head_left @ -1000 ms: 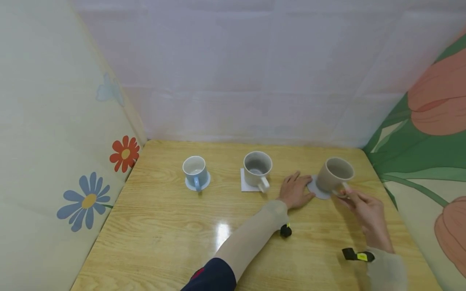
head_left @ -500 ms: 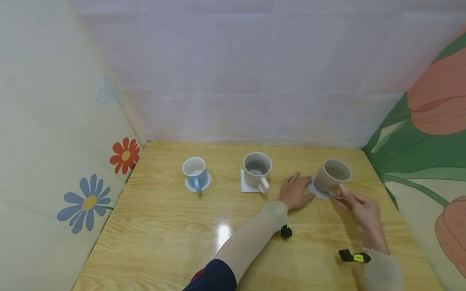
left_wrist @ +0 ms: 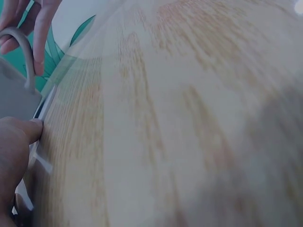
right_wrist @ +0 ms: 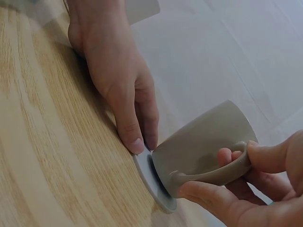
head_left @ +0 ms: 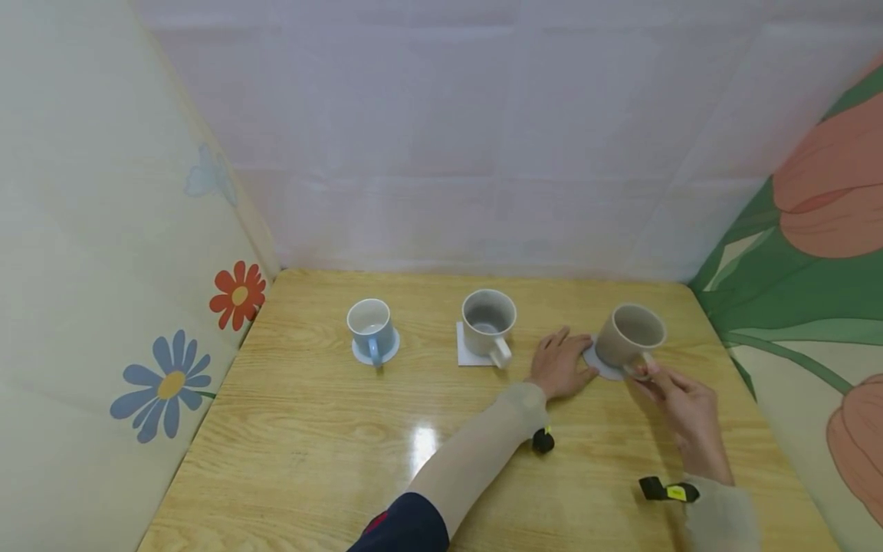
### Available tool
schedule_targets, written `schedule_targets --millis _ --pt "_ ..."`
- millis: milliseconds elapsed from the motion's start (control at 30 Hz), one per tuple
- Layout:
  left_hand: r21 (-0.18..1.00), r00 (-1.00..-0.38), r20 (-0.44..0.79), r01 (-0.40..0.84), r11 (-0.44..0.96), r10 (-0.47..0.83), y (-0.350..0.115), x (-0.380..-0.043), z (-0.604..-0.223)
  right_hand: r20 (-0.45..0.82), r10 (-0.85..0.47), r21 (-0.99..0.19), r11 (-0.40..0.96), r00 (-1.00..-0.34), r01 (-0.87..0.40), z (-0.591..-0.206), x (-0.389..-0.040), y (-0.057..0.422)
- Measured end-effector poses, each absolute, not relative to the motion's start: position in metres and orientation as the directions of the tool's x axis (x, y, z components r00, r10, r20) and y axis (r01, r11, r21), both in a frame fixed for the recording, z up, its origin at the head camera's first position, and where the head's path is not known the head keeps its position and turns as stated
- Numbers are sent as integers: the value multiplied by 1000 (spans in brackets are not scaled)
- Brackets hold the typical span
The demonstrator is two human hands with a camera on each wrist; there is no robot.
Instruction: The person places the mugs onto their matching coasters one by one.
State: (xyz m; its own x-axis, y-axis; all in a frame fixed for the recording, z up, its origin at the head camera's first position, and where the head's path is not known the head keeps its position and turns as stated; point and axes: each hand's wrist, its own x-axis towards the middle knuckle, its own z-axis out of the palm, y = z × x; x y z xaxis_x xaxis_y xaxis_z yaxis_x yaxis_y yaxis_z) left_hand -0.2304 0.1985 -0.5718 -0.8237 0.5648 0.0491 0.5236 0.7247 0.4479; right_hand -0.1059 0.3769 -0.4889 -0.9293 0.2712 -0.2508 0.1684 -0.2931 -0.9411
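Note:
My right hand (head_left: 690, 406) holds a grey-beige mug (head_left: 617, 346) by its handle, fingers through the loop and thumb on top. The mug is close over a round pale coaster (head_left: 600, 368) at the table's right side. In the right wrist view a thin dark gap shows between the mug's base and the coaster's near edge (right_wrist: 163, 202). Beside it, my left hand (head_left: 557, 366) lies palm down with fingers spread; its thumb and a finger press the coaster's left edge. The left wrist view catches part of the mug's handle (left_wrist: 29, 61).
Left of my hands, a white mug (head_left: 479, 337) stands on a square white coaster (head_left: 465, 354). Farther left is a small blue cup (head_left: 369, 326) on a round coaster (head_left: 393, 349). All are on a wooden table (head_left: 310, 445), with a white cloth (head_left: 414, 153) behind.
My right hand and the mug have moved slightly left and down over the round coaster. The left hand has stayed in place.

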Motion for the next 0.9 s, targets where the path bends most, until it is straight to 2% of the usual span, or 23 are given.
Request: schedule_targets --millis 433,900 --pt "442 -828 66 524 728 557 199 -227 -569 -248 263 -930 -335 -932 153 -492 -106 374" --pt "433 -828 49 521 735 558 199 -229 -571 -275 297 -942 -274 -915 194 -494 -107 372"
